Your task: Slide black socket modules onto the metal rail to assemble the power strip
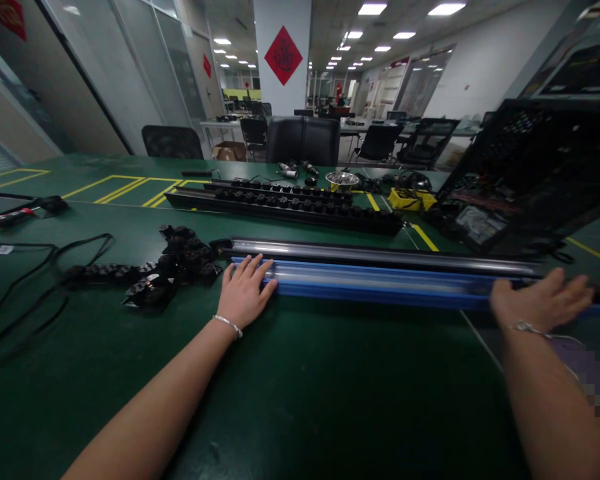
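A long blue channel-shaped strip (380,280) lies crosswise on the green table (330,387). My left hand (245,290) rests on its left end, fingers spread. Near its right end is my right hand (540,300), fingers stretched out and slightly blurred; whether it touches the strip I cannot tell. Just behind the blue strip runs a long dark strip with a shiny grey face (370,252). Left of my left hand sits a heap of black jointed parts (180,260).
Farther back lie long black rails holding several small black parts (290,203). A metal bowl (343,179) and a yellow object (411,199) stand behind them. An open black computer case (520,160) rises at the right. Black cables (55,267) and a red-handled tool (10,218) lie left.
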The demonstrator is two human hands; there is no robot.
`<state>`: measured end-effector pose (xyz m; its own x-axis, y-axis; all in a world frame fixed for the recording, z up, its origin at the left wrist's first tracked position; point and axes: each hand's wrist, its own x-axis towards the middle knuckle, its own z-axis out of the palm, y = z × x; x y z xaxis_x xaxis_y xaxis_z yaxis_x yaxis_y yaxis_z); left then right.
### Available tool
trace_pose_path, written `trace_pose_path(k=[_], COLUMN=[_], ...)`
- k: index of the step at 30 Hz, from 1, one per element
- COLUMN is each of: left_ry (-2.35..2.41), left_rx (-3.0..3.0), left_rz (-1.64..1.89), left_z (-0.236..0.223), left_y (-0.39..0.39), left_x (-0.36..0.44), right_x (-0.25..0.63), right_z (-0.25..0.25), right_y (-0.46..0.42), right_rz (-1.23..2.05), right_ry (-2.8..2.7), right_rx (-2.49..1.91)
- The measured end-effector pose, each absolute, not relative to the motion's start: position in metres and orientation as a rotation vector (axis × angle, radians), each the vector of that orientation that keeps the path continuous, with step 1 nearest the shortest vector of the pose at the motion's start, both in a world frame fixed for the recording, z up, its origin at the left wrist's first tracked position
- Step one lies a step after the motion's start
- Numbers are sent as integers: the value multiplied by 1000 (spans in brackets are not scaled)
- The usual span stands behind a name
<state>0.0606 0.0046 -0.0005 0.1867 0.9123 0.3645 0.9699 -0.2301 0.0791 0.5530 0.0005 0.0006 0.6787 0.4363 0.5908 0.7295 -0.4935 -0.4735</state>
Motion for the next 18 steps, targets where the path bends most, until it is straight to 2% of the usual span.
trace_pose_path(k=[8,18], left_ry=[-1806,-1796], left_rx=[-2274,-2270], left_rz=[-507,-474], left_z=[1,0], left_y=[7,7], left_x=[60,60], right_x=[583,589], right_z=[-28,-24], right_y=[-10,-6], right_rz=[-531,-747], right_ry=[-1005,-1066], right_rx=[-2205,-2167])
